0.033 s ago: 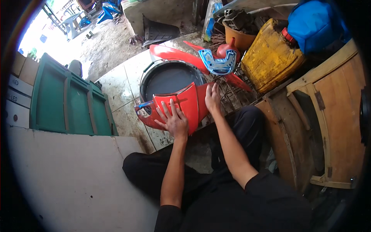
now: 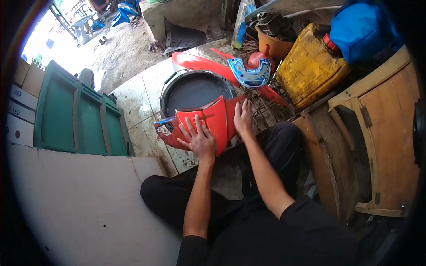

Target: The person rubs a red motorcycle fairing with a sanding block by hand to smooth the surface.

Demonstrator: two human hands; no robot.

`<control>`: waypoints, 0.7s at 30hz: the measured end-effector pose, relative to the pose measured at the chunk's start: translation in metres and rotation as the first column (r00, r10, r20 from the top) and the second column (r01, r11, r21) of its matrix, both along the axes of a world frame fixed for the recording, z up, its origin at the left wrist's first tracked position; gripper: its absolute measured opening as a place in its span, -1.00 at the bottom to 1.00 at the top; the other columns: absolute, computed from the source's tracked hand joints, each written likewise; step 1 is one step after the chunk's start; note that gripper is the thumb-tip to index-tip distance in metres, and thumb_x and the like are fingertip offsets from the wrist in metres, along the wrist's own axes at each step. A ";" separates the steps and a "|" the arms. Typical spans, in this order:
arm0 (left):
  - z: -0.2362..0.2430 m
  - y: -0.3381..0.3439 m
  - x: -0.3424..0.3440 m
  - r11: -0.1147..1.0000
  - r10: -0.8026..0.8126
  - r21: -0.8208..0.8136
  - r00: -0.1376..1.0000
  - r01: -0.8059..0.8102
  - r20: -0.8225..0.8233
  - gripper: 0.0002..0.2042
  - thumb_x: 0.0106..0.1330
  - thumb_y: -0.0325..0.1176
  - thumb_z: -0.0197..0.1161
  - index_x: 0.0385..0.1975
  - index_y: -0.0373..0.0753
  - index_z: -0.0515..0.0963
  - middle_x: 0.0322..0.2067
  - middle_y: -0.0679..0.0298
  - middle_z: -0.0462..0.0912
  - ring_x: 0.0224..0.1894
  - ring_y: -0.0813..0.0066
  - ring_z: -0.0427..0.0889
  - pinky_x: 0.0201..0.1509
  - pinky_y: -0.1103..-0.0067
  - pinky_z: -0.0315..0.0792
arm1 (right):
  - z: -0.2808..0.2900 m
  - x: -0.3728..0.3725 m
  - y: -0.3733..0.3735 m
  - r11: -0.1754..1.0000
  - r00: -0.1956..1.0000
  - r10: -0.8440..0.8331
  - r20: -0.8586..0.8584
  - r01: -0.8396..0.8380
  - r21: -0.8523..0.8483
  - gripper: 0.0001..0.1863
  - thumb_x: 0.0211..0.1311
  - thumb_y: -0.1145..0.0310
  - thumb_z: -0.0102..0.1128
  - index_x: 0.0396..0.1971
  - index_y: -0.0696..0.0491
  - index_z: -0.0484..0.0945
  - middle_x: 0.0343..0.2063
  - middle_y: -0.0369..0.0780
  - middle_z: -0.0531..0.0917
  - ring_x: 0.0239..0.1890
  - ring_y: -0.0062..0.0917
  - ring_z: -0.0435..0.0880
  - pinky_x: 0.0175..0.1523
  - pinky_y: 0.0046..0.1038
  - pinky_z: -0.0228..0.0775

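While the left hand [image 2: 203,142] lies on the curved red panel [image 2: 216,119] with fingers spread wide, the right hand [image 2: 243,120] is at the panel's right end, fingers extended, though whether it grips cannot be told. The panel hides the near rim of a round basin [image 2: 163,98] of grey liquid, and beyond sit a blue-and-silver piece [image 2: 253,79] and a yellow jerrycan [image 2: 310,66].

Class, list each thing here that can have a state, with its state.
Round black basin, uncovered, holding dark liquid
Red curved plastic panel, tilted, in front of the basin
Left hand, fingers spread on the panel
Right hand, fingers extended at the panel's right end
Dirty yellow plastic jerrycan, tilted, red cap on
Orange plastic pot, uncovered, heaped with dark parts
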State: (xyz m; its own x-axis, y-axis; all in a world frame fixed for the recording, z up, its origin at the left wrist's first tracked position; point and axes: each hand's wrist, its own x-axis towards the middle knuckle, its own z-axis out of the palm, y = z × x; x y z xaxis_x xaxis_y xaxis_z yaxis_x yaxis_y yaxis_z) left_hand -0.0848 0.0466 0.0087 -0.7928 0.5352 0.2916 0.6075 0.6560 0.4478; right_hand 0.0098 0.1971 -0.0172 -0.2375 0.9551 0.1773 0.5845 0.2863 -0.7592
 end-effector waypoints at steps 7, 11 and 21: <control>-0.001 -0.013 -0.013 1.000 0.027 -0.009 0.999 -0.028 -0.020 -0.52 0.47 -0.13 -0.02 0.39 0.07 0.35 0.51 0.20 0.07 0.55 -0.04 -0.07 0.42 -0.30 -0.28 | 0.016 -0.003 -0.075 0.983 0.972 0.137 0.190 -0.110 -0.147 -0.29 0.54 -0.05 -0.31 0.48 0.14 0.05 0.50 0.01 0.02 0.55 -0.12 -0.05 0.48 0.25 -0.32; -0.002 0.002 -0.002 1.000 0.003 0.000 1.000 -0.003 -0.010 -0.52 0.48 -0.12 -0.04 0.39 0.08 0.35 0.50 0.20 0.08 0.55 -0.05 -0.08 0.42 -0.30 -0.28 | 0.019 -0.007 -0.007 0.991 0.941 0.121 0.315 -0.094 -0.098 -0.30 0.54 -0.11 -0.40 0.50 0.02 0.05 0.53 -0.17 0.02 0.57 -0.25 -0.06 0.44 0.35 -0.39; 0.001 0.005 0.003 1.000 -0.008 0.009 1.000 0.008 0.002 -0.53 0.49 -0.09 -0.07 0.39 0.09 0.35 0.49 0.19 0.11 0.54 -0.05 -0.05 0.42 -0.29 -0.29 | 0.007 0.001 0.010 0.981 0.894 0.139 0.426 -0.185 0.067 -0.36 0.55 -0.03 -0.39 0.46 0.02 0.15 0.49 -0.17 0.15 0.55 -0.26 -0.01 0.45 0.32 -0.35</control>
State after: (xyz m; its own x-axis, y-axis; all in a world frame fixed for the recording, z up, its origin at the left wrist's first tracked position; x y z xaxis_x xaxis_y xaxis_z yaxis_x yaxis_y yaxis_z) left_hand -0.0813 0.0513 0.0100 -0.7892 0.5389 0.2944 0.6117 0.6474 0.4548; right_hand 0.0108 0.2075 -0.0101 -0.4611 0.8788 0.1226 0.7797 0.4673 -0.4168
